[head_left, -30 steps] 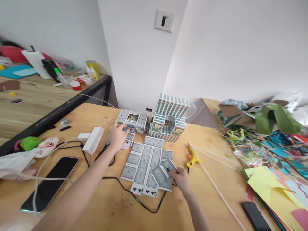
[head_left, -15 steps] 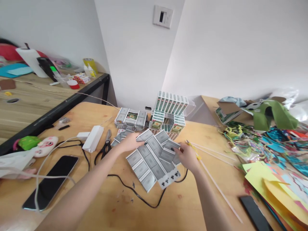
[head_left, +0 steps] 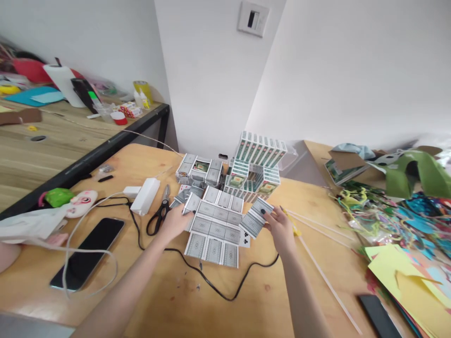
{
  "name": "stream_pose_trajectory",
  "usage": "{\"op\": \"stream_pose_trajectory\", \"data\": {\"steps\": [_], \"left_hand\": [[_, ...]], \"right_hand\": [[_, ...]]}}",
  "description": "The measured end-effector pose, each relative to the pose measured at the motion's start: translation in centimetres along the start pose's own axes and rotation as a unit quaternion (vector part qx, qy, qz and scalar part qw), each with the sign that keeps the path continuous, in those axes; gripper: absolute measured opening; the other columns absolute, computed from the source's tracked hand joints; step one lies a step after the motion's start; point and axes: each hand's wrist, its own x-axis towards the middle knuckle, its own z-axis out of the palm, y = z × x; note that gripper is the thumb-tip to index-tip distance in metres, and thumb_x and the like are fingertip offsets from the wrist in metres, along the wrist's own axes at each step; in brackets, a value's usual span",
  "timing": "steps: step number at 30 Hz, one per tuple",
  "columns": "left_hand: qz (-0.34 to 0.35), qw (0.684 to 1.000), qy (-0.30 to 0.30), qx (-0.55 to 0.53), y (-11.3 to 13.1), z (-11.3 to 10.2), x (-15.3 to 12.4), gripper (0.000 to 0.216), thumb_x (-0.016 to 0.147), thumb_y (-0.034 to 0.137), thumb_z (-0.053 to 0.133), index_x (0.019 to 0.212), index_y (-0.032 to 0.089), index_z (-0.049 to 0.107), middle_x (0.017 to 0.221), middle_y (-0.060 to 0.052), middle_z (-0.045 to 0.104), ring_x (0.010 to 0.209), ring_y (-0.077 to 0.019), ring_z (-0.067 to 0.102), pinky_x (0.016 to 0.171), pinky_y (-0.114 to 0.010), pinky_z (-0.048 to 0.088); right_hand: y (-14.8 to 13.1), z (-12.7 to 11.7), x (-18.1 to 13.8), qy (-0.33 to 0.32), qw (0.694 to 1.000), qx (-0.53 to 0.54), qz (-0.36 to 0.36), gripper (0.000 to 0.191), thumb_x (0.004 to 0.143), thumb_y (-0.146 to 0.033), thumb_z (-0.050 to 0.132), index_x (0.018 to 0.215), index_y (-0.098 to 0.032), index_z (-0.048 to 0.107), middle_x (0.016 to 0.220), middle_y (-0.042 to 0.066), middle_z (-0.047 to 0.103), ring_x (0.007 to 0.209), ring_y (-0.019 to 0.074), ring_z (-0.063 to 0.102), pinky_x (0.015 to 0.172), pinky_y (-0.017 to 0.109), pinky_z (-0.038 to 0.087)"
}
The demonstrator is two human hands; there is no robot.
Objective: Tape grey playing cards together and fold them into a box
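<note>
A sheet of joined playing cards [head_left: 215, 229], grey patterned backs up, spreads above the middle of the table. My left hand [head_left: 177, 222] pinches its left edge. In my right hand [head_left: 279, 228] is a smaller piece of joined playing cards [head_left: 256, 218], tilted, just off the sheet's right side. A card face with black clubs [head_left: 244, 239] peeks out between the two pieces. Behind the sheet lie loose grey-backed cards [head_left: 194, 191], partly covered. Further back stand a block built of cards [head_left: 199, 170] and a stack of green-and-white card boxes [head_left: 262, 149].
Black-handled scissors [head_left: 160, 213], a white power brick [head_left: 145, 196] and a phone [head_left: 88, 253] lie on the left. A black cable [head_left: 214, 292] loops across the front. Thin white sticks [head_left: 327, 284], coloured paper [head_left: 405, 277] and a craft-scrap heap [head_left: 384, 206] are on the right.
The smaller card piece has come away to the right of the large sheet in my right hand. The sheet has turned straighter and flatter, and the view has shifted left.
</note>
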Motion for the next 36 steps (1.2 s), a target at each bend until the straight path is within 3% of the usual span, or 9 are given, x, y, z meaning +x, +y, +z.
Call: {"op": "stream_pose_trajectory", "data": {"steps": [8, 13, 16, 19, 22, 25, 29, 33, 36], "left_hand": [[-0.004, 0.999, 0.005, 0.044, -0.6, 0.2, 0.2, 0.026, 0.080, 0.034, 0.039, 0.075, 0.018, 0.058, 0.071, -0.004, 0.064, 0.071, -0.0196, 0.059, 0.061, -0.025, 0.039], [-0.013, 0.997, 0.019, 0.076, -0.6, 0.4, 0.0, 0.029, 0.083, 0.035, 0.034, 0.065, 0.019, 0.051, 0.062, -0.003, 0.058, 0.063, -0.0173, 0.055, 0.054, -0.023, 0.034], [-0.023, 0.996, 0.013, 0.084, -0.5, 0.5, -0.1, 0.031, 0.084, 0.036, 0.031, 0.067, 0.020, 0.051, 0.066, -0.005, 0.061, 0.068, -0.0196, 0.058, 0.058, -0.025, 0.036], [-0.033, 0.997, 0.014, 0.069, -0.6, 0.5, -0.1, 0.037, 0.086, 0.039, 0.027, 0.074, 0.019, 0.056, 0.079, -0.009, 0.066, 0.079, -0.0234, 0.061, 0.066, -0.027, 0.041], [-0.052, 0.997, 0.010, 0.054, -0.8, 0.5, -0.1, 0.046, 0.087, 0.043, 0.022, 0.080, 0.018, 0.059, 0.089, -0.012, 0.068, 0.090, -0.0268, 0.061, 0.073, -0.029, 0.042], [-0.062, 0.997, 0.002, 0.048, -1.1, 0.6, -0.1, 0.050, 0.088, 0.046, 0.020, 0.081, 0.017, 0.061, 0.090, -0.014, 0.069, 0.093, -0.0286, 0.061, 0.075, -0.030, 0.043], [-0.061, 0.997, -0.001, 0.053, -1.3, 0.8, -0.1, 0.050, 0.087, 0.044, 0.021, 0.085, 0.016, 0.062, 0.092, -0.015, 0.069, 0.094, -0.0295, 0.061, 0.075, -0.031, 0.043], [-0.062, 0.997, 0.000, 0.053, -1.5, 0.9, -0.1, 0.051, 0.087, 0.042, 0.020, 0.090, 0.014, 0.062, 0.097, -0.016, 0.068, 0.098, -0.0292, 0.060, 0.078, -0.031, 0.043], [-0.066, 0.997, 0.001, 0.048, -1.6, 0.9, 0.0, 0.050, 0.087, 0.041, 0.021, 0.088, 0.014, 0.063, 0.097, -0.015, 0.068, 0.096, -0.0281, 0.061, 0.078, -0.030, 0.043]], "right_hand": [[2.5, -1.9, 0.1, 0.038, 0.996, -0.078, 0.011, 0.039, 0.068, -0.040, 0.058, 0.099, -0.015, 0.061, 0.081, 0.011, 0.069, 0.075, 0.0245, 0.065, 0.062, 0.034, 0.050], [3.1, -2.8, -0.1, 0.118, 0.951, -0.286, -0.021, 0.034, 0.072, -0.038, 0.053, 0.094, -0.016, 0.066, 0.079, 0.012, 0.070, 0.080, 0.0293, 0.064, 0.069, 0.038, 0.046], [3.6, -2.7, 0.0, 0.116, 0.944, -0.309, -0.017, 0.032, 0.073, -0.038, 0.052, 0.094, -0.017, 0.065, 0.076, 0.011, 0.070, 0.079, 0.0304, 0.064, 0.070, 0.040, 0.046], [4.3, -2.7, 0.3, 0.093, 0.963, -0.253, -0.010, 0.027, 0.072, -0.037, 0.055, 0.091, -0.018, 0.062, 0.075, 0.011, 0.069, 0.077, 0.0298, 0.065, 0.070, 0.042, 0.048], [4.5, -2.6, 0.5, 0.083, 0.988, -0.127, 0.015, 0.026, 0.068, -0.036, 0.063, 0.087, -0.019, 0.057, 0.078, 0.010, 0.068, 0.074, 0.0268, 0.065, 0.065, 0.041, 0.052], [3.9, -2.5, 0.3, 0.091, 0.995, 0.008, 0.039, 0.042, 0.061, -0.031, 0.071, 0.097, -0.019, 0.052, 0.077, 0.004, 0.064, 0.075, 0.0234, 0.065, 0.067, 0.041, 0.057], [3.6, -2.2, -0.1, 0.044, 0.991, 0.115, 0.044, 0.063, 0.058, -0.027, 0.074, 0.115, -0.022, 0.048, 0.083, 0.001, 0.063, 0.082, 0.0221, 0.065, 0.078, 0.043, 0.056], [4.7, -2.0, 0.0, 0.014, 0.990, 0.135, 0.047, 0.046, 0.055, -0.025, 0.076, 0.096, -0.021, 0.057, 0.089, 0.002, 0.063, 0.085, 0.0223, 0.064, 0.081, 0.044, 0.055], [5.5, -1.9, 0.2, 0.033, 0.990, 0.131, 0.041, 0.033, 0.054, -0.027, 0.076, 0.079, -0.021, 0.055, 0.083, 0.000, 0.062, 0.083, 0.0223, 0.065, 0.078, 0.045, 0.056]]}}
